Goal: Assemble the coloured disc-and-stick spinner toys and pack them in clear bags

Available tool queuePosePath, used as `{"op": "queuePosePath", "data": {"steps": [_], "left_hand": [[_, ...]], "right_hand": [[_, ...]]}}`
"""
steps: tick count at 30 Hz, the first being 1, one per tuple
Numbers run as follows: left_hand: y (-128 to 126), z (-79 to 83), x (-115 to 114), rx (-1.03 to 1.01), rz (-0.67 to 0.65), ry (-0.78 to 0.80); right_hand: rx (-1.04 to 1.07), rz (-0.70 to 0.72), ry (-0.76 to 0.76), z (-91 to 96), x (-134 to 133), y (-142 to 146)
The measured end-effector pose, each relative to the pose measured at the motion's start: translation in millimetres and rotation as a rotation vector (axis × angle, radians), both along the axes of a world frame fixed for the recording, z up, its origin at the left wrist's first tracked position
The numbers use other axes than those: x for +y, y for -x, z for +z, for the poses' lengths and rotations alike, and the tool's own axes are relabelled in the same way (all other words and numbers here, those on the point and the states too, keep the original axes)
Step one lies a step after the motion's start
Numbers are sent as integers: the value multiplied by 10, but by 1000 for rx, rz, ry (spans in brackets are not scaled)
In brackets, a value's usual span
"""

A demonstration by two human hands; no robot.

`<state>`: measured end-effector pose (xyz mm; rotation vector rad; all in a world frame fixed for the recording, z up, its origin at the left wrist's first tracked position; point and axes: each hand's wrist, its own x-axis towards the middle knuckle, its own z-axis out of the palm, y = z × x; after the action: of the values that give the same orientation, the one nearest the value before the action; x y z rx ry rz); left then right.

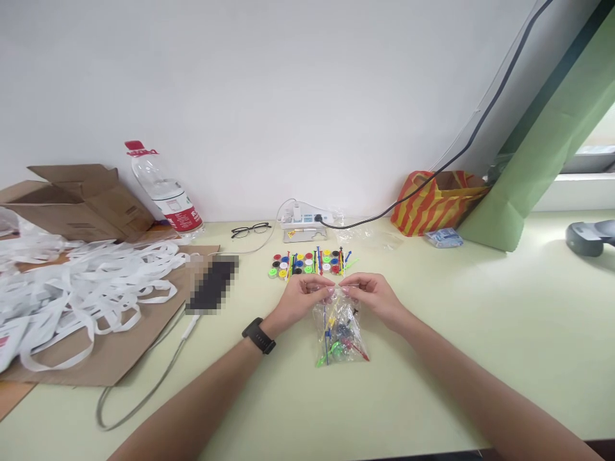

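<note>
A small clear plastic bag (pixel 340 334) lies on the pale green table (pixel 432 358), filled with coloured buttons and thin coloured sticks. My left hand (pixel 302 296) pinches the left side of the bag's top edge. My right hand (pixel 371 293) pinches the right side of that edge. Both hands have their fingers closed on the bag's mouth. Just beyond the hands lies a row of coloured round pieces and sticks (pixel 310 262). A black watch (pixel 259 335) sits on my left wrist.
A heap of white straps (pixel 72 282) lies on flat cardboard (pixel 125 339) at the left, with an open carton (pixel 77 198) and a water bottle (pixel 166 192) behind. Glasses (pixel 250 230), a power strip (pixel 305 218), a striped bag (pixel 439 200) and green paper (pixel 542 153) line the wall.
</note>
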<state>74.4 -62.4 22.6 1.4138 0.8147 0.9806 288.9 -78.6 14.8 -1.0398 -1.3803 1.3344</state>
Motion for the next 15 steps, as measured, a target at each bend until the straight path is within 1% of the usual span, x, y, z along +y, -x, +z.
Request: {"op": "queuePosePath", "data": {"steps": [9, 15], "left_hand": [[33, -14, 3, -37, 30, 101], [53, -50, 25, -50, 25, 115]], "right_hand": [[122, -36, 96, -106, 49, -42], [151, -3, 53, -122, 44, -42]]}}
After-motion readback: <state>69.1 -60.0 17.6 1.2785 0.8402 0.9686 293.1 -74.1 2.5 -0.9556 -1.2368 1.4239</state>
